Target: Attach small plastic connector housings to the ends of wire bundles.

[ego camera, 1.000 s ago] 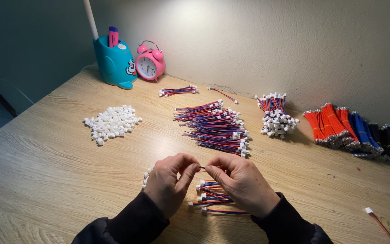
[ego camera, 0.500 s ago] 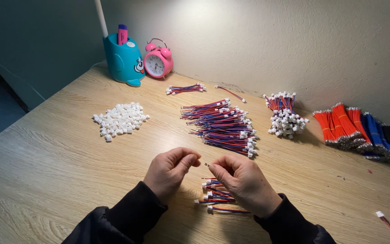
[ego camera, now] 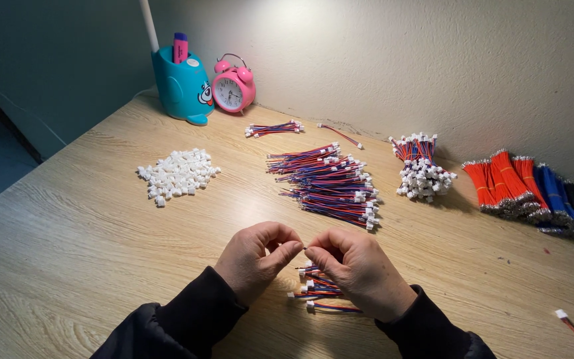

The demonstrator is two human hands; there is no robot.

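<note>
Above a wooden desk [ego camera: 68, 266], left hand [ego camera: 255, 260] & right hand [ego camera: 357, 269] pinch a tiny wire end between fingertips; its direction can't be told. Short red-blue wires [ego camera: 320, 287] lie under right hand, running left-right.

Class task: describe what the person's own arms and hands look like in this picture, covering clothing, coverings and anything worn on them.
Both hands, left hand and right hand, are bare: no gloves, rings or watch visible. Each arm wears a long black sleeve with a ribbed cuff ending at the wrist.
</note>
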